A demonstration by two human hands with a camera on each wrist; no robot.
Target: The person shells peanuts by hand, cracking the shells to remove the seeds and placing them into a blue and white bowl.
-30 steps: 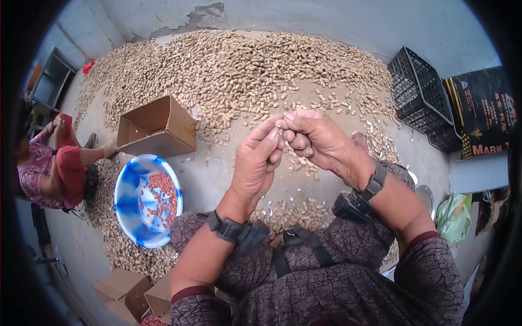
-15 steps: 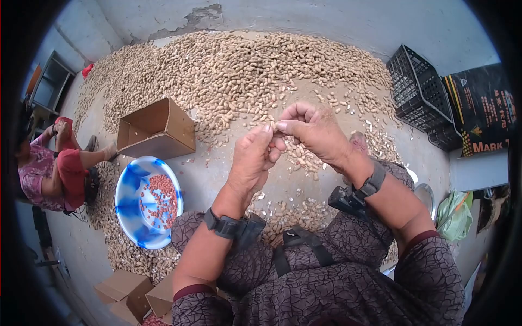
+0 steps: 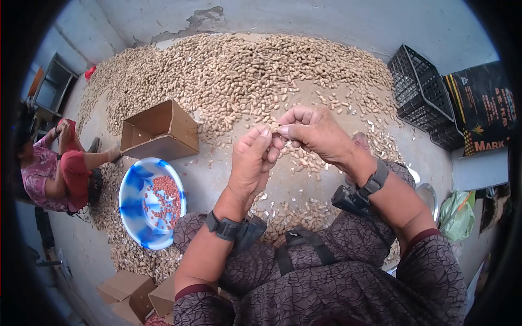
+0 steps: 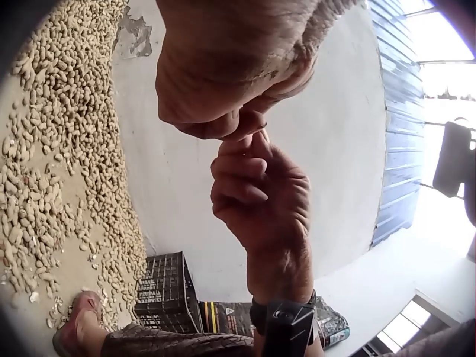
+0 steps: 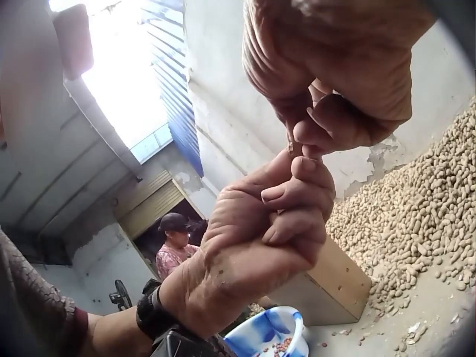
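Observation:
In the head view, the fingertips of both hands meet around a small pale peanut, mostly covered by them. My left hand pinches it from the left between thumb and forefinger, its other fingers curled in. From the right, my right hand grips it too, thumb laid along the near side. Both wrist views show the thumbs and forefingers pressed together tip to tip. Beyond the hands spreads a large heap of unshelled peanuts. Below them, shells lie on the floor between the legs.
Left of my hands stand an open cardboard box and a blue-white basin holding reddish kernels. Another person sits at far left. Black crates, a printed black sack and a green plastic bag stand at right.
My hands have shifted from overlapping closely to meeting at the fingertips, slightly lower and further left. The right fingers have opened outward from their tighter curl. Basin and box stay in place.

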